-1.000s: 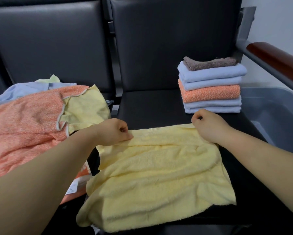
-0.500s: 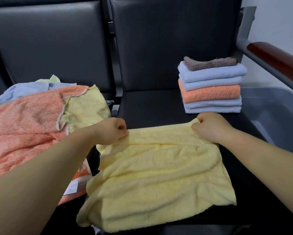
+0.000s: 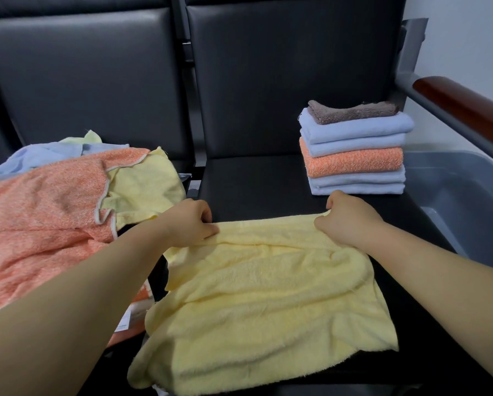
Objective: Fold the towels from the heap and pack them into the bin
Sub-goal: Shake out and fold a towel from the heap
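A yellow towel [image 3: 262,304] lies spread and wrinkled on the black seat [image 3: 253,184] in front of me. My left hand [image 3: 188,224] pinches its far left corner, and my right hand [image 3: 348,218] pinches its far right corner. The heap of unfolded towels [image 3: 48,212], orange on top with yellow and pale blue beneath, covers the seat to the left. A stack of folded towels [image 3: 353,150], blue, orange and brown, stands at the back right of the seat. The grey bin [image 3: 468,201] sits to the right, below the armrest.
A wooden armrest [image 3: 465,104] on a metal frame runs along the right, above the bin. Black padded backrests [image 3: 282,75] rise behind both seats. A white label [image 3: 126,320] pokes out under the orange towel.
Both hands have pulled the towel's far edge a little away from me, toward the backrest, and the edge lies straighter.
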A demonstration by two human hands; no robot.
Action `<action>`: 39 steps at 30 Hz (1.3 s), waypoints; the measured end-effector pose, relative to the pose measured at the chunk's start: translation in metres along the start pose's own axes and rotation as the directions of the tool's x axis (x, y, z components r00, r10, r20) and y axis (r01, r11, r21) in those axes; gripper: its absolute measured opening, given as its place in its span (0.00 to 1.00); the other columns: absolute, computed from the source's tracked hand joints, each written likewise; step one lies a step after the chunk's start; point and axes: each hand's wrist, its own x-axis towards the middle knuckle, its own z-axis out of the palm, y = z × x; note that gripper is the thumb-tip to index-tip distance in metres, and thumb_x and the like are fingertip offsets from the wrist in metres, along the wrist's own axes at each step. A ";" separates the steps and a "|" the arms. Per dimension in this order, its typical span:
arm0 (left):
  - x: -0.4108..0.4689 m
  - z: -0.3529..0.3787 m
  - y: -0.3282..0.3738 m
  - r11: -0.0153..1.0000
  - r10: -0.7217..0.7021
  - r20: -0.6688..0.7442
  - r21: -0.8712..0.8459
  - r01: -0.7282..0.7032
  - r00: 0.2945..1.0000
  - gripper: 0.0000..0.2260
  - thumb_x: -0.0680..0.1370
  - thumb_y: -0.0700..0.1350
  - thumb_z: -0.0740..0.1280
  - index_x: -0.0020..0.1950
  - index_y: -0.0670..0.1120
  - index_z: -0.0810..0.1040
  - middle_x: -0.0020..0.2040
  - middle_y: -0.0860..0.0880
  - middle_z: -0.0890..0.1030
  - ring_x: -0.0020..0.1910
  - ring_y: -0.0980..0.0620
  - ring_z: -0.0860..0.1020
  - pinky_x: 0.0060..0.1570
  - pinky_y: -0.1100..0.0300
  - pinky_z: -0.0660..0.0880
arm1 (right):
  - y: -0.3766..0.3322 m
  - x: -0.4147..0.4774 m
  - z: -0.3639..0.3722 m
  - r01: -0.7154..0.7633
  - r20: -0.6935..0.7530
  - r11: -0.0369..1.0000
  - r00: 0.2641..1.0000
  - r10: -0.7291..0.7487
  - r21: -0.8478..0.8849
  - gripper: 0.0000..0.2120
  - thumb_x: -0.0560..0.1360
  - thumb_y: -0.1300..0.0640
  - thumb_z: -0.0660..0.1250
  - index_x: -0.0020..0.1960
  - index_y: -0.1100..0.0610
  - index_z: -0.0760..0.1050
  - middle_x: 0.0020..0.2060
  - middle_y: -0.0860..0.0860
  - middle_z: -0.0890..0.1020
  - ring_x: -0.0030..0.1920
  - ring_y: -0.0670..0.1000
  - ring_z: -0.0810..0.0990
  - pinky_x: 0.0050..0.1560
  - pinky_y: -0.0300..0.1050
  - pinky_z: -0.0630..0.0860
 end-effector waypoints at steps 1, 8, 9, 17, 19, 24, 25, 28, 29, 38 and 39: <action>0.001 -0.001 -0.001 1.000 0.000 0.024 0.014 -0.001 1.000 0.09 0.78 0.54 0.70 0.48 0.49 0.77 0.46 0.51 0.79 0.42 0.52 0.78 0.40 0.57 0.74 | -0.001 0.001 0.000 0.002 0.011 1.000 1.000 -0.002 -0.020 0.08 0.75 0.52 0.67 0.49 0.56 0.72 0.45 0.52 0.78 0.40 0.50 0.77 0.37 0.46 0.71; -0.007 -0.016 -0.002 0.998 0.069 0.091 -0.017 -0.067 0.993 0.11 0.79 0.52 0.69 0.44 0.48 0.70 0.40 0.51 0.79 0.35 0.52 0.72 0.36 0.57 0.70 | 0.000 0.000 0.001 0.050 -0.018 0.992 0.998 -0.052 -0.114 0.07 0.78 0.54 0.63 0.41 0.52 0.67 0.48 0.49 0.71 0.38 0.50 0.73 0.33 0.45 0.67; -0.010 -0.020 -0.003 0.997 0.070 0.083 -0.024 -0.068 0.994 0.11 0.78 0.52 0.70 0.44 0.48 0.71 0.39 0.51 0.78 0.34 0.52 0.72 0.35 0.57 0.70 | 0.001 -0.001 0.000 0.059 -0.043 0.992 0.997 -0.065 -0.113 0.08 0.78 0.55 0.62 0.40 0.53 0.67 0.44 0.49 0.73 0.36 0.50 0.72 0.32 0.45 0.66; -0.031 -0.043 -0.027 0.999 0.032 -0.103 0.018 -0.031 0.994 0.12 0.75 0.51 0.74 0.44 0.48 0.72 0.38 0.52 0.75 0.35 0.53 0.71 0.33 0.59 0.67 | 0.008 -0.004 0.001 0.044 -0.046 0.993 0.998 -0.050 -0.110 0.06 0.80 0.53 0.59 0.45 0.52 0.67 0.41 0.51 0.77 0.39 0.51 0.76 0.34 0.47 0.70; -0.033 -0.044 -0.035 1.000 0.009 -0.110 0.020 -0.007 0.994 0.08 0.77 0.50 0.72 0.47 0.51 0.75 0.43 0.53 0.78 0.39 0.53 0.75 0.36 0.60 0.70 | 0.011 -0.004 0.003 0.038 -0.058 0.996 0.997 -0.042 -0.077 0.05 0.80 0.53 0.60 0.46 0.52 0.68 0.42 0.51 0.78 0.39 0.52 0.76 0.34 0.47 0.71; -0.040 -0.040 -0.044 0.998 -0.063 -0.104 0.010 0.064 0.993 0.07 0.79 0.51 0.69 0.48 0.49 0.81 0.44 0.51 0.81 0.42 0.51 0.77 0.37 0.59 0.71 | 0.014 -0.006 0.006 0.049 -0.100 0.999 0.994 -0.048 0.006 0.04 0.79 0.56 0.62 0.46 0.52 0.73 0.43 0.49 0.78 0.41 0.51 0.77 0.36 0.47 0.72; -0.041 -0.038 -0.044 0.995 -0.092 -0.117 -0.035 0.088 0.989 0.07 0.79 0.50 0.69 0.46 0.47 0.81 0.43 0.49 0.81 0.41 0.51 0.77 0.37 0.59 0.71 | 0.014 -0.007 0.006 0.052 -0.114 0.998 0.992 -0.049 0.025 0.05 0.78 0.57 0.63 0.45 0.53 0.75 0.42 0.49 0.79 0.41 0.51 0.77 0.36 0.47 0.72; -0.046 -0.034 -0.045 0.947 -0.210 -0.152 -0.278 0.162 0.966 0.06 0.78 0.49 0.71 0.44 0.48 0.82 0.42 0.47 0.82 0.40 0.49 0.78 0.36 0.58 0.73 | 0.008 -0.011 0.004 0.065 -0.142 0.993 0.989 -0.051 0.099 0.11 0.78 0.58 0.64 0.36 0.57 0.73 0.34 0.53 0.78 0.34 0.51 0.73 0.33 0.48 0.67; -0.046 -0.034 -0.045 0.912 -0.256 -0.160 -0.366 0.184 0.953 0.04 0.78 0.48 0.71 0.45 0.48 0.82 0.42 0.47 0.82 0.39 0.49 0.77 0.35 0.58 0.72 | 0.003 -0.012 0.001 0.068 -0.140 0.988 0.989 -0.049 0.136 0.13 0.77 0.58 0.64 0.34 0.56 0.70 0.32 0.53 0.75 0.32 0.51 0.70 0.33 0.48 0.65; -0.051 -0.068 -0.027 0.528 -0.519 -0.213 -0.842 0.115 0.828 0.04 0.78 0.38 0.67 0.51 0.38 0.80 0.37 0.43 0.79 0.24 0.52 0.77 0.22 0.63 0.71 | -0.052 -0.007 -0.050 -0.009 -0.066 0.824 0.996 0.056 0.566 0.05 0.77 0.56 0.70 0.48 0.56 0.82 0.37 0.51 0.86 0.41 0.52 0.85 0.40 0.48 0.80; -0.051 -0.082 -0.025 0.495 -0.516 -0.251 -0.868 0.046 0.819 0.05 0.78 0.37 0.67 0.52 0.37 0.80 0.38 0.43 0.80 0.27 0.52 0.79 0.26 0.61 0.76 | -0.058 -0.001 -0.061 -0.002 -0.083 0.785 0.994 0.068 0.620 0.06 0.75 0.54 0.71 0.49 0.55 0.83 0.39 0.52 0.87 0.44 0.55 0.85 0.44 0.51 0.82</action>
